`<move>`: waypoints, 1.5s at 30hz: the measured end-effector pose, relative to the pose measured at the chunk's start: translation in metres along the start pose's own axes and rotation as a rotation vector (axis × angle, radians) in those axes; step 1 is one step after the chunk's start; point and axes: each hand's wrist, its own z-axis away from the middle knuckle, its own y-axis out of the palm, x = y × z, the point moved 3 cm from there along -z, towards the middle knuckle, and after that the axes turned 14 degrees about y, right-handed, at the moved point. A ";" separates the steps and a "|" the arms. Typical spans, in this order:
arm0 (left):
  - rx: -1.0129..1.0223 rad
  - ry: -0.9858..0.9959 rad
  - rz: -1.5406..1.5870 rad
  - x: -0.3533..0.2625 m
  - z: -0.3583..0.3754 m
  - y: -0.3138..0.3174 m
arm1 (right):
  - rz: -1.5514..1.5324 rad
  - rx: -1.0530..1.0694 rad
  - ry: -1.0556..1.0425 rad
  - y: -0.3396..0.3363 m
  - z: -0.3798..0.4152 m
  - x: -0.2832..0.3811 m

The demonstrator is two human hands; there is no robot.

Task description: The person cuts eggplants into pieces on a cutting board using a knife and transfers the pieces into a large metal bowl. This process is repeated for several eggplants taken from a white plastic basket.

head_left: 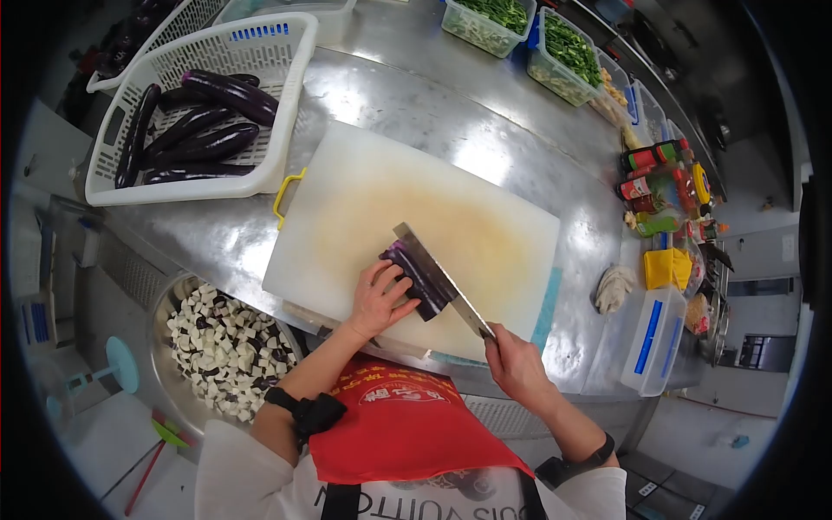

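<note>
Person is standing at a steel desk point(485, 95), both hands working over a white cutting board point(364, 191) with a yellow handle loop at its left edge. Left hand point(379, 299) is pressing down on a piece of eggplant point(416, 277), fingers curled over its near end, pinning it to the board near the board's front edge. Right hand point(517, 364) is clenching around the handle of a cleaver point(433, 270), handle hidden inside the fist; the blade is lying along the top of the eggplant piece, touching it, running diagonally from upper left to lower right. White plastic basket point(277, 104) is sitting on the desk to the left of the board, holding several whole eggplants point(208, 121). Metal bowl point(165, 303) is sitting lower, left of the person, full of diced eggplant cubes point(227, 347). Far side of the desk is carrying clear tubs of chopped greens point(568, 43). Right of the board, bottles point(663, 186) are crowding together, with a crumpled cloth point(614, 289) and a clear lidded container point(652, 340) nearer the front. Person is wearing a red apron point(407, 429), dark bands on both wrists.
</note>
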 end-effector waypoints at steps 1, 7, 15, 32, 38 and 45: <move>-0.004 -0.001 0.003 0.000 0.001 0.001 | 0.009 0.018 0.000 0.000 0.003 -0.001; -0.012 0.001 0.011 0.001 0.002 0.001 | 0.072 0.106 0.028 0.006 0.005 -0.001; 0.007 -0.007 0.033 0.002 0.003 0.002 | -0.009 0.148 0.017 0.027 -0.023 0.004; 0.216 -0.002 -0.001 0.000 -0.046 0.013 | -0.116 -0.065 0.140 0.036 -0.014 -0.071; 0.107 -0.009 0.081 0.005 -0.011 0.002 | -0.147 -0.042 0.054 0.013 -0.011 -0.033; 0.133 -0.027 0.086 0.005 -0.005 0.006 | -0.051 0.072 0.010 0.019 -0.014 -0.026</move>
